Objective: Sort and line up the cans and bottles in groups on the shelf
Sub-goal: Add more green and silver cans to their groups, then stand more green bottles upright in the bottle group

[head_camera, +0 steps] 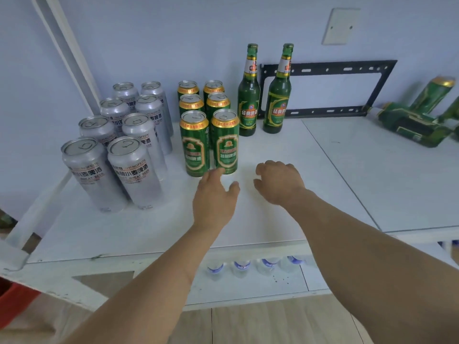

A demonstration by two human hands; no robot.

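— Near the frame's centre, what are the hands doing?

— Both hover empty over the white shelf [273,219]. The left hand [215,192] is spread, fingertips at the base of the front green cans [211,142]. The right hand [279,181] is loosely curled, holding nothing.

— Labels?

— Silver cans [116,142], left of centre, read "WHEAT BEER". Two upright green bottles [263,95] stand behind the green cans; more bottles [419,120] lie blurred at far right.
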